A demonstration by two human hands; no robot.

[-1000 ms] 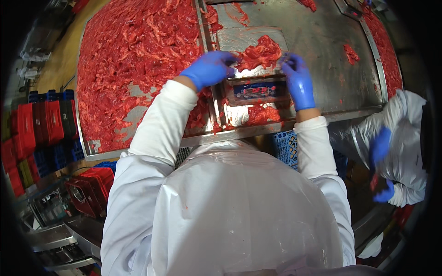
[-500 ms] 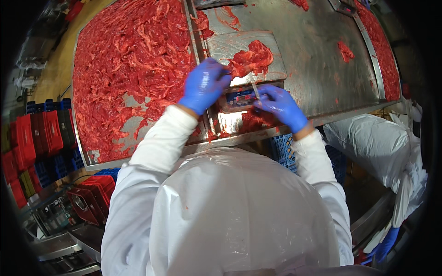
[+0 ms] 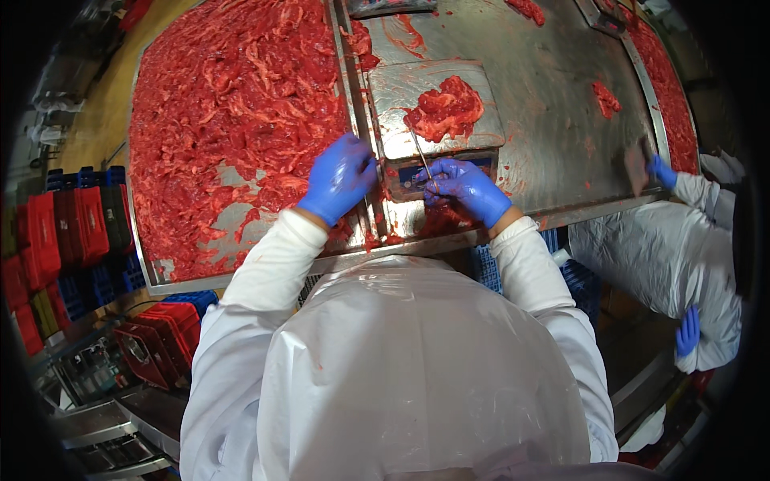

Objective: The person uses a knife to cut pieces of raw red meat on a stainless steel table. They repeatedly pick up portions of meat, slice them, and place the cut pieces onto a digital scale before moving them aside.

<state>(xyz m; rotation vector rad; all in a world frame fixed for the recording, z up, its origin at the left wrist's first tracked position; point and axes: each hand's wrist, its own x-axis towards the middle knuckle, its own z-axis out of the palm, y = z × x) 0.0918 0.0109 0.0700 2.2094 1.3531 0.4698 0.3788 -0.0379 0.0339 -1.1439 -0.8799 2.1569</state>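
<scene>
A folded piece of raw red meat (image 3: 446,110) lies on the metal plate of a weighing scale (image 3: 481,76). My right hand (image 3: 469,191), in a blue glove, is closed around a thin-bladed knife (image 3: 418,151) in front of the scale's display. The blade points up and away, its tip near the meat's lower left edge. My left hand (image 3: 338,178), also blue-gloved, hovers by the metal divider (image 3: 360,96) left of the scale. Its fingers are bent and partly hidden, with a gap by the thumb and nothing visible in them.
A wide tray of meat strips (image 3: 233,88) fills the left side. Meat scraps (image 3: 605,99) lie on the steel table (image 3: 553,96). To the right, a co-worker in a white apron (image 3: 654,248) has a gloved hand (image 3: 662,171) at the table edge. Red crates (image 3: 40,236) are stacked at left.
My left hand has drawn away from the meat, down and left. My right hand has shifted slightly left, turning the knife. The co-worker's hand has come to the table edge.
</scene>
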